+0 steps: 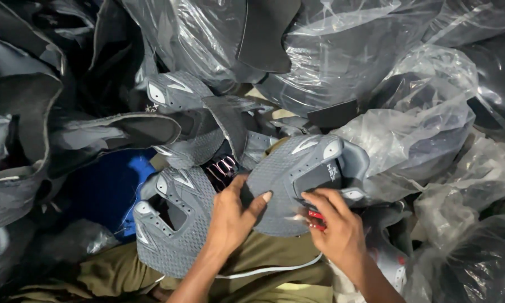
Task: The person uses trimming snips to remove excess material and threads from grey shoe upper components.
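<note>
A person's two bare hands work on a grey shoe upper [297, 179] at the centre of the frame, over a lap in olive cloth [263, 264]. The left hand [233, 216] lies on the upper's textured grey toe part, fingers [261, 201] spread and pressed flat against it rather than closed round it. The right hand [336, 227], just right of centre, has its fingers curled round a small red tool [317, 220], most of it hidden by the hand, with the fingertips touching the upper's dark opening. A second grey upper [174, 224] with a row of eyelets rests on the lap at lower left, just beside the left wrist. More grey uppers [190, 112] lie piled above centre, and a blue patch [112, 185] shows at the left. Clear plastic bags [420, 129] of dark shoe parts fill the right side and the top of the frame, while dark sheet material [22, 112] crowds the upper left.
</note>
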